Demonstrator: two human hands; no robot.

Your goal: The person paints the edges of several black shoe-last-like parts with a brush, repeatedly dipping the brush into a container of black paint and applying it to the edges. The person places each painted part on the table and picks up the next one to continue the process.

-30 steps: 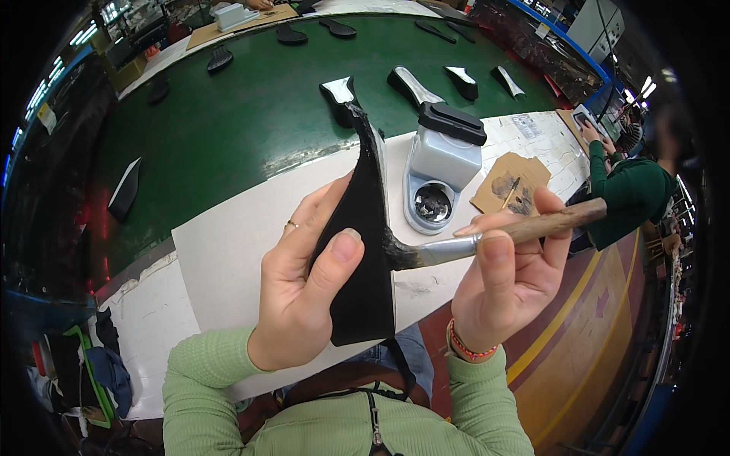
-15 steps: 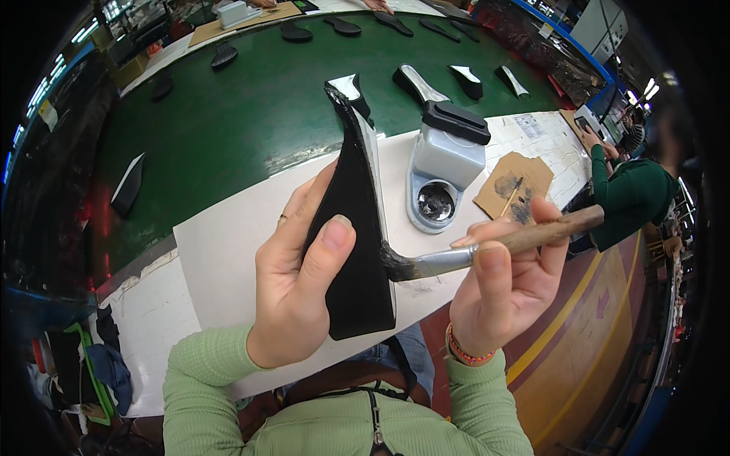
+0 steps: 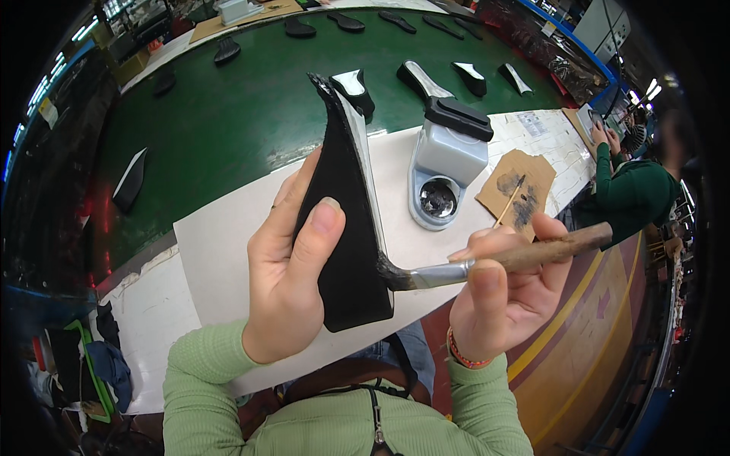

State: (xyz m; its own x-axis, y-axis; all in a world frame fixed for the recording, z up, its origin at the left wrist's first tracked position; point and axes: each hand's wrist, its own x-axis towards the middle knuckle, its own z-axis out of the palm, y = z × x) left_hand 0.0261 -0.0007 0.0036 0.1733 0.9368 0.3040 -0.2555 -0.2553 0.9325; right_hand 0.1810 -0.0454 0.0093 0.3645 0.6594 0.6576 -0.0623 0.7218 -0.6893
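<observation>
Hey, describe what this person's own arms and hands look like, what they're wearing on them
Both forearms wear light green ribbed knit sleeves that end at the wrists. The left hand is bare, with no glove. The right hand is bare too, and its wrist carries a thin orange-red beaded bracelet just above the sleeve cuff.

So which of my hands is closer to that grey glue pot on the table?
Right. The right hand, holding the brush, sits just below the grey glue pot; the left hand, gripping the black piece, is farther left.
</observation>
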